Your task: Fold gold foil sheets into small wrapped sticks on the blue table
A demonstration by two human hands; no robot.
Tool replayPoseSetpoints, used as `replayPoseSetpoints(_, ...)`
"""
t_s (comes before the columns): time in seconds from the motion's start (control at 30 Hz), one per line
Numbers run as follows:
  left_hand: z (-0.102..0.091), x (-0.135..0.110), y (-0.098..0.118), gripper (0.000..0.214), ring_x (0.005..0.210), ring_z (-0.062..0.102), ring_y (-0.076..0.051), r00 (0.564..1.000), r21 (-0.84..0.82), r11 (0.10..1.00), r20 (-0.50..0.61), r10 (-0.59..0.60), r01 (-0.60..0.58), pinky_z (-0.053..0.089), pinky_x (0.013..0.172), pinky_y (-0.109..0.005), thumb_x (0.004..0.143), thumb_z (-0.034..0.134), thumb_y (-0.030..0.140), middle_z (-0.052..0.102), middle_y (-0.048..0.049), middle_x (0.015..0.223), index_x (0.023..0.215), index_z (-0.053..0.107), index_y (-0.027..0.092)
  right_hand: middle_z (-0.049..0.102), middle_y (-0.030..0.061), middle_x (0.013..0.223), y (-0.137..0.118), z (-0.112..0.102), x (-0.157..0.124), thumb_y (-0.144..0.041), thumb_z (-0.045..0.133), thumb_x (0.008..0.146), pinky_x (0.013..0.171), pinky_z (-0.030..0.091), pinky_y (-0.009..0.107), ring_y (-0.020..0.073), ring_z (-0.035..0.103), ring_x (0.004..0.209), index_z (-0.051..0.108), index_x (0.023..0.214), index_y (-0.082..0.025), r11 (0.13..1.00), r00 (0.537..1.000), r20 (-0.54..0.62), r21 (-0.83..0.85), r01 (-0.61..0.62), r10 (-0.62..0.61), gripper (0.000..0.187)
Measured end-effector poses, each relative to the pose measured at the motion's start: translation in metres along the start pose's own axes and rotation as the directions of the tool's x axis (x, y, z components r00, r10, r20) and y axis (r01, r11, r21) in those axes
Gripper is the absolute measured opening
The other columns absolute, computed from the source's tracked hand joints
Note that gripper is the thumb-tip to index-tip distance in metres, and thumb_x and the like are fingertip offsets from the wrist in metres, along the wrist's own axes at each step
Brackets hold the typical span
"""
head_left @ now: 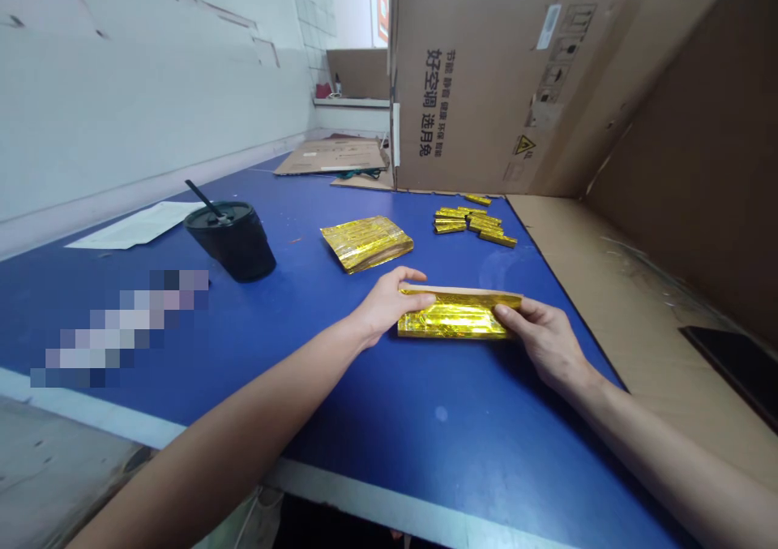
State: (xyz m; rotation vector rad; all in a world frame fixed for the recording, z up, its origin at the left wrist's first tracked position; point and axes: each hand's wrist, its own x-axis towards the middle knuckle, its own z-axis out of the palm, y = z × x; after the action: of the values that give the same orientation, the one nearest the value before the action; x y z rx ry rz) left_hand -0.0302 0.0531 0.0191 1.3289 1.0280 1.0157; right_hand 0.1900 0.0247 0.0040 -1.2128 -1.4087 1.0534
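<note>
Gold foil strip (455, 318) sits at my six o'clock on the blue table (425, 427), pinched at each end between thumb and fingers by my left hand (386, 306) and right hand (538, 338), which keeps it taut and flat. Toward twelve o'clock lie a looser foil stack (366, 243) and small foil bars (468, 223), grouped beneath the cardboard box (480, 79).

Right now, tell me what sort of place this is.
Likely a small packing workshop: a long blue worktable, a large air-conditioner carton, and stacked gold foil packets.
</note>
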Motion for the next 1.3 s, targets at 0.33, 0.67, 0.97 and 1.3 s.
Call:
replayPoseSetpoints(0.33,0.009,-0.003,-0.004,0.022,0.061,0.053,-0.01,0.998,-0.25,0.967,-0.026,-0.063,0.054,0.04,0.063,-0.025,0.057,0.07,0.022,0.057,0.0014,0.065,0.068,0.053,0.013,0.068,0.0022,0.074,0.007,0.0,0.001,-0.042,0.062,0.07,0.065,0.049,0.029,0.0163,0.061,0.066,0.067,0.083,-0.018,0.996,0.995,-0.087,0.079,0.044,-0.037,0.027)
replayPoseSetpoints(0.67,0.013,-0.004,-0.002,0.019,0.051,0.046,-0.007,0.983,-0.103,0.992,-0.174,0.053,-0.072,0.035,0.051,-0.02,0.065,0.062,0.029,0.05,0.0045,0.056,0.063,0.05,0.014,0.066,0.0019,0.068,0.005,0.004,0.0,-0.042,0.062,0.07,0.061,0.047,0.028,0.0149,0.058,0.061,0.067,0.076,-0.016,0.995,0.998,-0.054,0.093,0.027,-0.022,0.027)
replayPoseSetpoints(0.97,0.005,-0.002,-0.006,0.018,0.038,0.043,-0.007,0.956,0.224,0.961,-0.206,0.209,-0.162,0.031,0.035,-0.016,0.075,0.05,0.033,0.045,0.0056,0.053,0.07,0.048,0.016,0.063,0.0018,0.075,-0.001,0.006,-0.004,-0.04,0.065,0.066,0.06,0.046,0.027,0.0147,0.057,0.066,0.061,0.084,-0.016,0.999,1.0,0.007,0.042,-0.001,0.001,0.03)
replayPoseSetpoints(1.3,0.006,-0.008,0.002,0.016,0.06,0.05,-0.009,0.944,0.486,0.815,0.068,0.324,-0.315,0.039,0.052,-0.019,0.079,0.047,0.028,0.055,0.0021,0.065,0.072,0.055,0.015,0.06,0.0012,0.068,-0.013,0.008,-0.011,-0.046,0.058,0.07,0.052,0.042,0.025,0.0125,0.052,0.057,0.06,0.083,-0.015,0.985,0.97,0.222,-0.159,-0.068,0.102,0.034)
